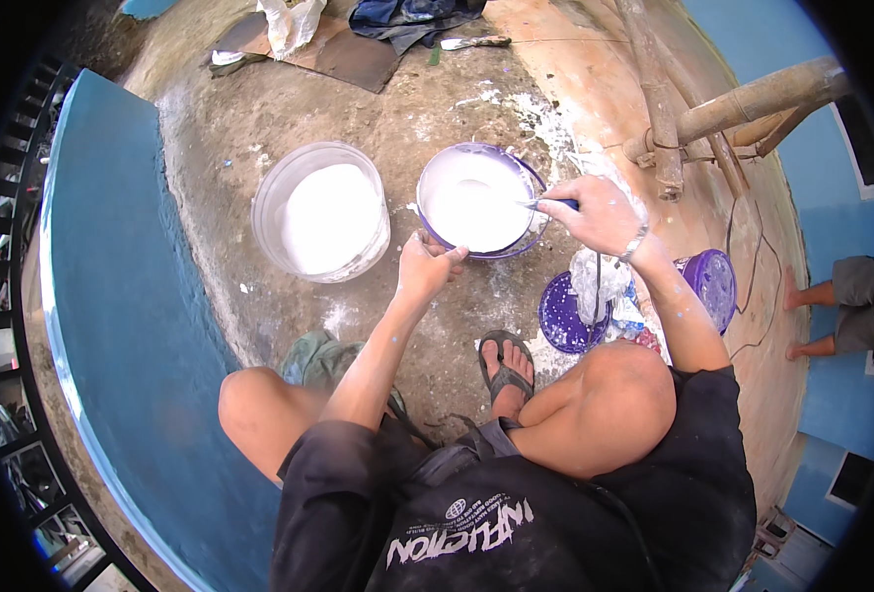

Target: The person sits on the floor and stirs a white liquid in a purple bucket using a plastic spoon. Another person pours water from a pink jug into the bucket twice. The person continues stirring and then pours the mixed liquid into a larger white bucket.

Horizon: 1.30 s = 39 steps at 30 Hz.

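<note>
A purple bucket point(427, 219) of white paint-like liquid point(476, 202) stands on the ground in front of me. My left hand point(429, 264) grips its near-left rim, thumb on top of the edge. Over the right rim, my right hand point(600, 215) is closed around a tool with a dark blue handle point(561, 204). The tool's tip reaches into the bucket, and its white-coated end is hard to make out. Left of this bucket, and apart from it, a clear plastic bucket point(262, 219) holds more white material point(333, 219).
A purple lid point(558, 316) with crumpled plastic point(600, 281) lies beside my right knee, near another purple bucket point(718, 286). Bamboo poles point(743, 111) jut in at the right. A low blue wall point(126, 286) runs along the left. Another person's legs point(827, 296) stand at far right.
</note>
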### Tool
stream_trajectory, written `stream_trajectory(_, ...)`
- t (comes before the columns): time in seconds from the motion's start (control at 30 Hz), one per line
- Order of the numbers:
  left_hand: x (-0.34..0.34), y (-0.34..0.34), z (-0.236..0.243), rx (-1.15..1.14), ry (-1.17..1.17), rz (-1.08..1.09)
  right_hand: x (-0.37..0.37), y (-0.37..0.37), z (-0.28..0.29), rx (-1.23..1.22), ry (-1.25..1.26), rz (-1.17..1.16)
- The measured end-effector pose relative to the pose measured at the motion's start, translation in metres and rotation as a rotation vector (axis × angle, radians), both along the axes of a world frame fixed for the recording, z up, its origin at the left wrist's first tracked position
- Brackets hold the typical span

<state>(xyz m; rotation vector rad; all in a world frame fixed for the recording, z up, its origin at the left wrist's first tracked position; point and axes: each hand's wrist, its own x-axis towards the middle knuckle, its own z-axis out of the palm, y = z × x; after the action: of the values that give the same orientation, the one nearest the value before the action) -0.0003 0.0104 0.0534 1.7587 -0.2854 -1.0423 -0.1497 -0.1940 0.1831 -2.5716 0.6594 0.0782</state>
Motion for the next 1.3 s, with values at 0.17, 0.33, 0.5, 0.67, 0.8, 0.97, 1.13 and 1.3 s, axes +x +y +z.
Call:
stream_trajectory(0.17, 0.002, -0.002, -0.008, -0.044, -0.022, 0.007, 0.046, -0.006, -0.057, -0.237, 0.039, 0.139)
stream_trajectory(0.33, 0.003, -0.001, -0.015, -0.085, -0.053, 0.022, 0.093, -0.014, -0.086, -0.329, 0.280, 0.373)
stream_trajectory(0.5, 0.005, -0.002, -0.018, -0.068, -0.005, 0.028, 0.079, -0.011, -0.065, -0.311, 0.262, 0.759)
stream_trajectory(0.67, 0.006, 0.000, -0.023, -0.028, -0.097, 0.000, 0.057, -0.014, -0.017, -0.419, 0.369, 0.726)
stream_trajectory(0.8, 0.003, -0.002, -0.033, -0.113, -0.073, 0.068, 0.051, -0.025, -0.001, -0.374, 0.241, 0.433)
stream_trajectory(0.97, 0.005, -0.001, -0.037, -0.030, -0.158, 0.043, 0.082, -0.017, -0.018, -0.526, 0.211, 0.645)
stream_trajectory(1.13, 0.006, 0.002, -0.033, 0.045, -0.212, -0.004, 0.103, 0.001, -0.052, -0.569, 0.312, 0.609)
stream_trajectory(1.3, 0.004, 0.004, -0.035, 0.074, -0.214, -0.016, 0.080, -0.022, -0.075, -0.195, 0.366, 0.202)
